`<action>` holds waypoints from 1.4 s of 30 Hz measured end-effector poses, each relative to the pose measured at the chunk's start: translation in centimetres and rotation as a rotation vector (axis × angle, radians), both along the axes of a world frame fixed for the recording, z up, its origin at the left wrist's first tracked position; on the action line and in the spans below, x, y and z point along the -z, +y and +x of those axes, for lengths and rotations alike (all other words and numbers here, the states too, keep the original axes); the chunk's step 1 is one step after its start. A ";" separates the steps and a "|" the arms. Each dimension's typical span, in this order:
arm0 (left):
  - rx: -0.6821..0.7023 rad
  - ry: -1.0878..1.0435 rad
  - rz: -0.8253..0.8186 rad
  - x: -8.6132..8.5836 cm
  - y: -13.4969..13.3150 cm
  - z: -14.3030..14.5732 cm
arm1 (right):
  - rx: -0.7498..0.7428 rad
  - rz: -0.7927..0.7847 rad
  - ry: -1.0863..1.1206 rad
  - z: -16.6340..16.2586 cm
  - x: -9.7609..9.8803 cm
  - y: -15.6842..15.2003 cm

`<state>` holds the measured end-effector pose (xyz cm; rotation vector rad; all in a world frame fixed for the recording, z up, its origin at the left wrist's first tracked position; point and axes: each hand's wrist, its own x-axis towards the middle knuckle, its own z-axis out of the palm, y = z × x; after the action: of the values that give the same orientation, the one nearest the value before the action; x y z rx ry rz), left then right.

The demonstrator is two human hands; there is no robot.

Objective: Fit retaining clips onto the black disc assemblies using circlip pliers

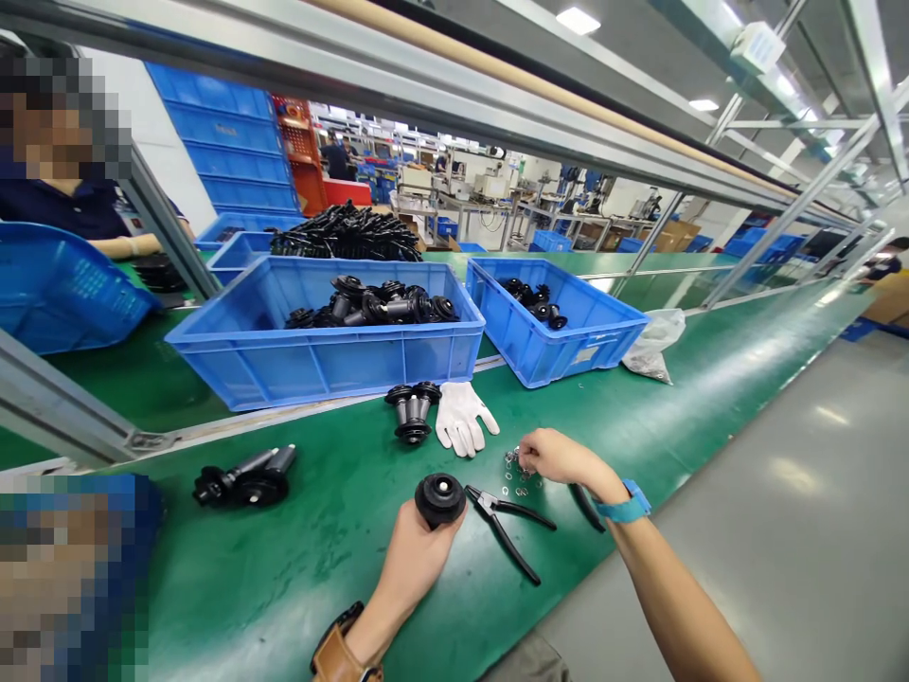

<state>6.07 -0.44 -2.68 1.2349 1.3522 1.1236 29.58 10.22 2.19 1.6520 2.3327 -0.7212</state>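
My left hand [424,554] is wrapped round a black shaft-like part with a round flanged top [441,502], held upright above the green bench. A small pale tip shows at the centre of its top. At the right, my right hand [558,457] reaches down to a scatter of small metal retaining rings [522,492], its fingertips pinched together; whatever lies between them is hidden. Circlip pliers [487,503] with black handles lie spread on the bench between my hands. Another black handle [586,511] is partly covered by my right wrist.
A white glove [466,417] lies beside several standing black parts [413,417]; more black parts [248,478] lie left. Behind are a large blue bin [341,365], a smaller blue bin [568,346] and a clear bag [657,341]. People are at the left.
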 end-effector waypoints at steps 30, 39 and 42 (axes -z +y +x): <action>-0.008 -0.084 -0.026 -0.4 -0.3 0.5 | 0.109 0.091 0.376 -1.2 -0.5 -1.6; -0.111 -0.079 0.118 -0.8 -0.9 0.3 | 0.292 -0.021 0.905 -5.4 1.2 -6.0; -0.087 -0.010 0.192 -0.1 -1.1 0.3 | 0.369 -0.007 0.987 -6.1 1.9 -6.5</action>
<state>6.36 -1.59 -2.57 1.3150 1.3252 1.3442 23.46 3.68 0.25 2.0409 2.5309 -1.9879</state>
